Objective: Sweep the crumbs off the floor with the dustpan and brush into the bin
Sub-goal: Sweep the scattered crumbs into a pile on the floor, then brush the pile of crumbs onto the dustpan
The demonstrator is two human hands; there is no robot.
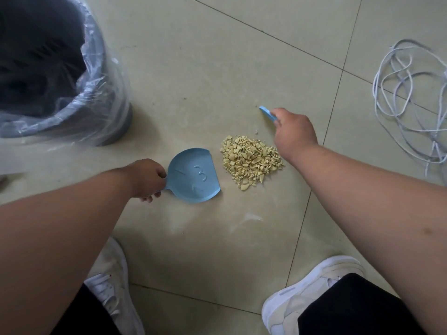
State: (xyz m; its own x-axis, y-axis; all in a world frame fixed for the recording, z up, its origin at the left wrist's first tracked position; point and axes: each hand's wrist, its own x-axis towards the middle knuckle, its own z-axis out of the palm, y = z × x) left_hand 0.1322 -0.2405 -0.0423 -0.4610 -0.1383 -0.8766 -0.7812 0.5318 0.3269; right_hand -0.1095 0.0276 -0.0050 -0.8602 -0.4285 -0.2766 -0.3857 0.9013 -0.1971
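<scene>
- Though the white shoes (312,284) sit nearest the camera, the work lies just beyond them on the tiled floor (198,240).
- The left hand (147,177) is curled round the short handle of the blue dustpan (194,176), which lies flat with its open edge facing the crumbs, close but not touching. It looks like light, stiff plastic, so the handle is the right place to hold it.
- The crumbs (250,159) sit in one loose, pale pile between the hands; dry and light, they would likely scatter under a hard stroke.
- The right hand (294,131) grasps the blue brush (267,113) past the pile; its bristles are hidden.
- Farthest left stands the bin (96,93), lined with clear plastic; a tangled white cord (408,97) lies far right.
</scene>
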